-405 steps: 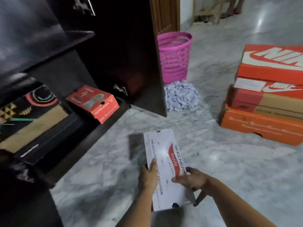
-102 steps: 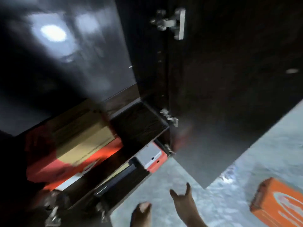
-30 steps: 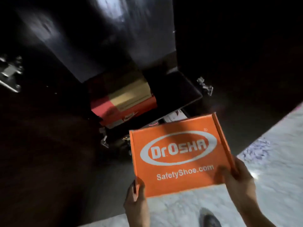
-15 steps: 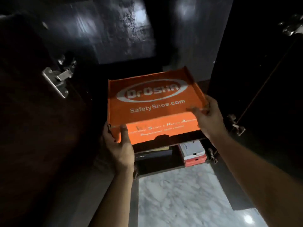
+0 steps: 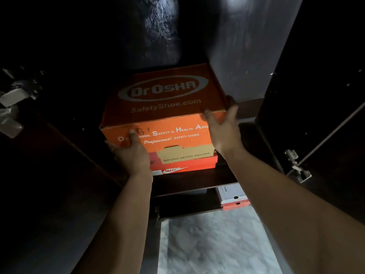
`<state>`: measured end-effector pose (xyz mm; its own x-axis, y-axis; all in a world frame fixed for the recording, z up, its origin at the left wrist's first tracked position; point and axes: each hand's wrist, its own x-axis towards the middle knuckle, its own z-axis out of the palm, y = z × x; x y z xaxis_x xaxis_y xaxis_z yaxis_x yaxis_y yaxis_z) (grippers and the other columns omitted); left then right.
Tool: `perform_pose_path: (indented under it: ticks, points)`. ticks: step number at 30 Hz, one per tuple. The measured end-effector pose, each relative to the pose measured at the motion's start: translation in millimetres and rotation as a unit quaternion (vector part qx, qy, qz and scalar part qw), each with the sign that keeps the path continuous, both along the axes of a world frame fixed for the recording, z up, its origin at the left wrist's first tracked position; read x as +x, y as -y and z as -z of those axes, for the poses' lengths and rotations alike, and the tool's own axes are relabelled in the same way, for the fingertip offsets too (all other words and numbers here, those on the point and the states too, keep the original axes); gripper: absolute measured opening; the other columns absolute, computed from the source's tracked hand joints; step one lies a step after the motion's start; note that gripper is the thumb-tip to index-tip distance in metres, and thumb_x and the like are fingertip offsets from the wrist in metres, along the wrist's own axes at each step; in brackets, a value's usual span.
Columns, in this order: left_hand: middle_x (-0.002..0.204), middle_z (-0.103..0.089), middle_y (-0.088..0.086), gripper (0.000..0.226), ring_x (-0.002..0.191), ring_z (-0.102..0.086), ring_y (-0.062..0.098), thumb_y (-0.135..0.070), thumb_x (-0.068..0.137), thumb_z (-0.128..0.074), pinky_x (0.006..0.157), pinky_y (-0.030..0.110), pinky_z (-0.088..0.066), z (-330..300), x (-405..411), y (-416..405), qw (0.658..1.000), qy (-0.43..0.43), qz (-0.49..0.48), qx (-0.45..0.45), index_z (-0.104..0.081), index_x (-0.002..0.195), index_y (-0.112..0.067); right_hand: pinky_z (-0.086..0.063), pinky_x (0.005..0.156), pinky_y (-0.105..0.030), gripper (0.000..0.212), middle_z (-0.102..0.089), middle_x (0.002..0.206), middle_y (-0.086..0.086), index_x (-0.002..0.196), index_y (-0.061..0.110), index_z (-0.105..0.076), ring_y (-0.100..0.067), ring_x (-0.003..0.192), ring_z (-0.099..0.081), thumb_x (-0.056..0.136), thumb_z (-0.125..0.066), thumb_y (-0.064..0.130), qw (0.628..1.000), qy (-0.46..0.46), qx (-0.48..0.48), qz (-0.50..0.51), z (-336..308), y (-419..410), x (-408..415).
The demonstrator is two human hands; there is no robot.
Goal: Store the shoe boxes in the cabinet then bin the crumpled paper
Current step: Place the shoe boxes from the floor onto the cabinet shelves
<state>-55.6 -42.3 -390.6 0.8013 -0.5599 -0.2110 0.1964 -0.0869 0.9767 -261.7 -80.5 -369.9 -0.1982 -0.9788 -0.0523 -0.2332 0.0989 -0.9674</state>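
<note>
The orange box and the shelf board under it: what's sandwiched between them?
In the head view, a red Nike box with a tan flap lies on the shelf, and the orange box sits on top of it.

Single head view, close, facing forward-down into dark cabinet (image 5: 246,56); marble floor (image 5: 213,244) below.

The top box (image 5: 166,107) is orange with a grey-white oval logo and white lettering. The box under it (image 5: 185,162) is red with a tan panel and white swoosh. The cabinet (image 5: 316,76) is glossy black. The floor (image 5: 213,246) is grey-veined white marble.
</note>
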Motion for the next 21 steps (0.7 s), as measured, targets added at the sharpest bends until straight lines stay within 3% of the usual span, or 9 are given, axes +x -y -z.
perform_pose_path:
  ticks: [4,8,11,12,14,16,18,19,21]
  points:
    - [0.139,-0.054,-0.002,0.092,0.114,-0.063,0.021,-0.038,0.091,-0.073,0.090,0.039,-0.052,-9,-10,-7,0.999,-0.041,-0.026,-0.004,-0.015,0.161,-0.029,-0.046,0.084,-0.043,0.063,-0.050,0.137,-0.011,0.143,0.038,-0.023,-0.029,0.110,-0.057,0.095,-0.053,0.066,0.999,-0.039,0.009,0.011,-4,-5,2]
    - [0.130,-0.060,-0.004,0.091,0.108,-0.065,0.017,-0.036,0.084,-0.081,0.088,0.039,-0.053,-7,-28,-26,0.999,-0.028,-0.016,0.003,-0.025,0.156,-0.030,-0.045,0.105,-0.054,0.083,-0.029,0.159,-0.017,0.156,0.040,-0.005,-0.042,0.136,-0.048,0.094,-0.052,0.070,0.999,-0.027,0.027,-0.030,-13,-18,-6]
    - [0.128,-0.065,0.006,0.063,0.115,-0.065,0.031,-0.028,0.084,-0.076,0.097,0.053,-0.055,13,-60,-50,0.999,0.018,0.036,0.007,-0.049,0.140,-0.022,-0.027,0.119,-0.060,0.102,0.004,0.173,-0.007,0.157,0.049,0.018,-0.035,0.157,-0.014,0.089,-0.053,0.076,0.999,0.002,0.034,0.010,-2,-64,-36]
    - [0.128,-0.065,0.010,0.053,0.117,-0.063,0.035,-0.025,0.087,-0.073,0.100,0.056,-0.053,23,-75,-61,0.997,0.019,0.073,0.023,-0.054,0.135,-0.018,-0.028,0.119,-0.056,0.101,0.003,0.174,-0.003,0.158,0.050,0.016,-0.032,0.158,-0.013,0.088,-0.053,0.077,0.998,0.003,0.041,0.040,8,-86,-49]
    - [0.125,-0.064,0.008,0.036,0.114,-0.062,0.028,-0.017,0.096,-0.067,0.103,0.052,-0.051,45,-112,-95,0.982,-0.015,0.172,0.080,-0.059,0.131,-0.015,-0.032,0.116,-0.040,0.100,-0.013,0.173,-0.003,0.162,0.044,0.003,-0.027,0.156,-0.023,0.087,-0.054,0.076,0.994,0.002,0.082,0.072,33,-141,-79]
    - [0.126,-0.064,0.011,0.019,0.110,-0.064,0.018,-0.011,0.100,-0.062,0.098,0.046,-0.053,71,-158,-140,0.937,-0.027,0.313,0.151,-0.065,0.118,-0.013,-0.032,0.112,-0.026,0.095,-0.031,0.167,-0.004,0.163,0.036,-0.014,-0.022,0.151,-0.034,0.087,-0.057,0.073,0.983,0.010,0.156,0.092,65,-204,-117]
    - [0.120,-0.067,0.019,0.011,0.090,-0.071,0.003,-0.007,0.095,-0.067,0.071,0.037,-0.059,98,-198,-187,0.860,-0.024,0.460,0.219,-0.067,0.098,-0.017,-0.035,0.115,-0.029,0.109,-0.041,0.161,-0.006,0.162,0.035,-0.018,-0.023,0.145,-0.043,0.074,-0.048,0.091,0.959,0.011,0.253,0.125,98,-272,-155]
    - [0.114,-0.068,0.019,0.011,0.085,-0.072,0.004,-0.011,0.090,-0.075,0.056,0.034,-0.058,110,-219,-210,0.812,-0.026,0.526,0.252,-0.068,0.094,-0.019,-0.038,0.116,-0.033,0.123,-0.043,0.160,-0.007,0.163,0.033,-0.018,-0.024,0.144,-0.045,0.063,-0.041,0.100,0.945,0.011,0.291,0.149,111,-308,-175]
    - [0.109,-0.070,0.017,0.027,0.095,-0.072,0.022,-0.027,0.071,-0.085,0.052,0.028,-0.054,126,-260,-255,0.715,0.012,0.627,0.309,-0.071,0.092,-0.019,-0.038,0.116,-0.035,0.125,-0.043,0.160,-0.008,0.164,0.028,-0.017,-0.025,0.145,-0.045,0.066,-0.042,0.100,0.919,0.032,0.334,0.206,135,-380,-217]
